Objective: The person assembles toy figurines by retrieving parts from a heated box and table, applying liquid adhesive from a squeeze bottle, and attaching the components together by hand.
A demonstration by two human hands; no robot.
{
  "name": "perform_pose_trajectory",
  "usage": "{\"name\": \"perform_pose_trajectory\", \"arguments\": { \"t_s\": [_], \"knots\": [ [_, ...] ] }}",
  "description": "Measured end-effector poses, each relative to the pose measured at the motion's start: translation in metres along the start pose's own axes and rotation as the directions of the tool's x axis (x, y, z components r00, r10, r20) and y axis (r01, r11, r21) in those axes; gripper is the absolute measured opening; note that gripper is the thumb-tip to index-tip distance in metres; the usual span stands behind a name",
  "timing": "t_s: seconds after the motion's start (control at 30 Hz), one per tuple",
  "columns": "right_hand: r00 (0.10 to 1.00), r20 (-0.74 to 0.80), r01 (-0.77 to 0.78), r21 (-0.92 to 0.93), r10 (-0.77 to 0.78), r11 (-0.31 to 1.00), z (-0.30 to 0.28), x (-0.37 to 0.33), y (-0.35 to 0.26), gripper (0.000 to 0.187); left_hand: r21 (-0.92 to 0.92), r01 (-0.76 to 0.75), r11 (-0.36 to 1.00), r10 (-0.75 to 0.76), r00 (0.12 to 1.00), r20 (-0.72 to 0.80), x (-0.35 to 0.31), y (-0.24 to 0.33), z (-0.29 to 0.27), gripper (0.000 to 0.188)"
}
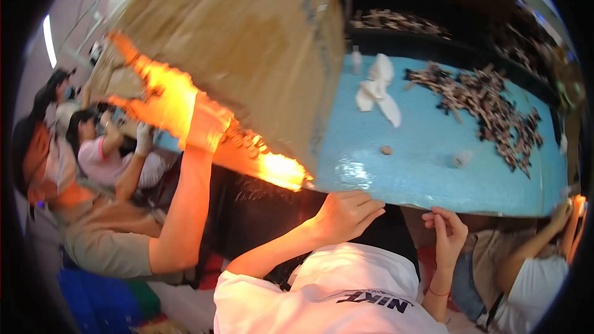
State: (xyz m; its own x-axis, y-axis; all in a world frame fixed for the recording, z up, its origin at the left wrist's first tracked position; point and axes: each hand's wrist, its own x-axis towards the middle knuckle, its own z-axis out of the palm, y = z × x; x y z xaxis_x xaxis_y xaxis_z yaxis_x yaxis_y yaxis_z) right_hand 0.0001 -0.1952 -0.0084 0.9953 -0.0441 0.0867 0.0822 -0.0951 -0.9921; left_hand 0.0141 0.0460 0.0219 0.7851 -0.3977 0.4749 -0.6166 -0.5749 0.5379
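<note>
My left hand (349,213) rests at the near edge of a blue table mat (371,173), fingers curled and pressed together; anything inside them is hidden. Farther right, my right hand (447,229) is at the same edge, thumb and forefinger brought together and the other fingers curled. Whether it pinches anything is too small to tell. On the mat lie a small brown piece (386,149), a small clear object (461,159) and a crumpled white item (378,89). A heap of short brown pieces with dark ends (489,108) spreads at the right.
A large cardboard box (247,43) stands tilted at the left of the mat. Beside it, a co-worker's gloved hand (167,96) glows orange under strong light. A small clear bottle (356,62) stands near dark trays (402,21) at the back. Another person (532,272) sits at the right.
</note>
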Motion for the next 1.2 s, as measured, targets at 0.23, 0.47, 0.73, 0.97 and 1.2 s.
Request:
{"name": "perform_pose_trajectory", "arguments": {
  "t_s": [0.23,0.47,0.73,0.97,1.2],
  "knots": [
    [0.991,0.091,0.114,-0.203,-0.097,0.972,0.03,-0.002,-0.002,0.016,-0.147,0.453,0.879,-0.47,0.774,-0.424,-0.056,-0.043,-0.064,0.005],
    [0.935,0.24,0.338,-0.375,-0.261,0.863,0.052,-0.001,-0.017,0.013,0.049,0.544,0.838,-0.397,0.668,-0.629,-0.066,-0.094,-0.101,0.011],
    [0.88,0.281,0.474,-0.509,-0.382,0.718,0.059,0.027,-0.03,0.013,0.143,-0.078,0.987,0.112,0.961,-0.251,-0.043,-0.013,-0.027,0.021],
    [0.9,0.209,0.432,-0.548,-0.383,0.716,0.014,0.029,-0.027,0.016,0.281,0.151,0.948,-0.106,0.98,-0.169,0.039,-0.047,0.047,0.023],
    [0.966,-0.157,0.106,-0.491,-0.208,0.865,-0.092,0.075,-0.001,0.011,0.332,0.106,0.937,-0.092,0.994,-0.056,0.05,-0.058,0.063,0.016]
  ]
}}
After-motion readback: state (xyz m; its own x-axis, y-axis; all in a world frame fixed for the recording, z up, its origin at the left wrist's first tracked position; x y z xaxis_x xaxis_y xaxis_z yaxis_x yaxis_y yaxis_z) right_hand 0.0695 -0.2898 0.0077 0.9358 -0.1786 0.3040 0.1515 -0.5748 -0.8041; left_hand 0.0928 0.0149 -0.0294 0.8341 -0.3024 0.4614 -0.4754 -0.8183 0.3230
